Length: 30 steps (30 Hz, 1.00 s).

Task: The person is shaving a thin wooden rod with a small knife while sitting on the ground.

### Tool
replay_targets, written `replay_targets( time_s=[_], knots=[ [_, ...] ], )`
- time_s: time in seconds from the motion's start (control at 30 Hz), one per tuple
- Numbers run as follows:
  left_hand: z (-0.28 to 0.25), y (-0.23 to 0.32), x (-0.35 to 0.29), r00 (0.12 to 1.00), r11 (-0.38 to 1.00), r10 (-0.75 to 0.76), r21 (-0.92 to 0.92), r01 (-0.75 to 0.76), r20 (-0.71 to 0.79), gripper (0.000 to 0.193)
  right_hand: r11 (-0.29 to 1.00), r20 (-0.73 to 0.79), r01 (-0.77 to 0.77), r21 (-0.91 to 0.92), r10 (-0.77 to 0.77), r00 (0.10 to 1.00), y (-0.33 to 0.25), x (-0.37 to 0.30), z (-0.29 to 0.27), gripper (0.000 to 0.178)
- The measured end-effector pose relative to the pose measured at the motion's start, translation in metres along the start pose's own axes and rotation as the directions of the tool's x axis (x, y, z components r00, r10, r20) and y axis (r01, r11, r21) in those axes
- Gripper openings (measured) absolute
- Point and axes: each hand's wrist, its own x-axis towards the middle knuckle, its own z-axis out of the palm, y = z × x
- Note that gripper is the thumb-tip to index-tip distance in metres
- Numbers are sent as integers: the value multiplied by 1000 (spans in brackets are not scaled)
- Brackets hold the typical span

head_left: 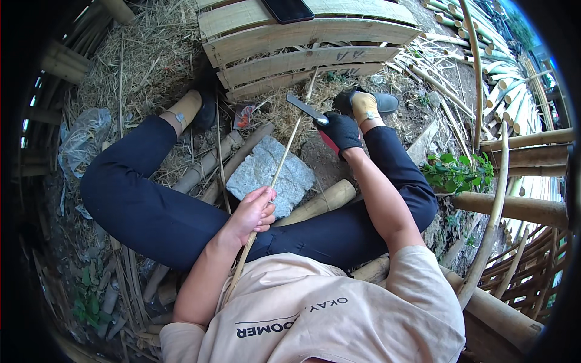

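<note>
My bare left hand (pixel 252 212) is closed around a thin bamboo strip (pixel 283 160). The strip runs from beside my shirt, over a rough grey stone block (pixel 254 172), and up toward a wooden crate (pixel 308 33). My right hand (pixel 340 133), in a black and red glove, grips a knife with a flat, straight blade (pixel 307 109). Its handle is mostly hidden in the glove. The blade lies across the strip's upper part; whether it touches the strip, I cannot tell. The block sits between my spread legs.
A dark phone (pixel 287 9) lies on the crate. Bamboo poles (pixel 321 202) rest around the stone, with straw (pixel 154 66) covering the ground. Crumpled clear plastic (pixel 88 142) lies at left. A leafy plant (pixel 460 172) and bamboo rails (pixel 514 209) stand at right, before stacked bamboo (pixel 511 91).
</note>
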Motion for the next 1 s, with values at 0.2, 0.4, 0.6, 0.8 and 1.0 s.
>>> replay_targets(
  time_s=[0.2,0.4,0.6,0.8,1.0],
  knots=[
    [-4,-2,-3,999,998,-10,-69,13,46,22,954,-182,298,24,-289,940,-6,-1,-13,19],
    [-7,-1,-4,997,993,-12,-116,20,73,22,998,-44,64,8,-64,997,12,4,-8,22],
    [-3,-1,-4,995,992,-23,-122,35,99,24,971,-140,204,126,-186,972,-10,-5,-8,23],
    [-10,0,-3,985,966,-48,-244,88,166,22,974,-79,55,219,-39,996,-15,-8,-7,39],
    [-14,-1,-1,957,918,-64,-359,167,281,25,986,-28,-65,155,70,997,-8,-8,-2,32]
  ],
)
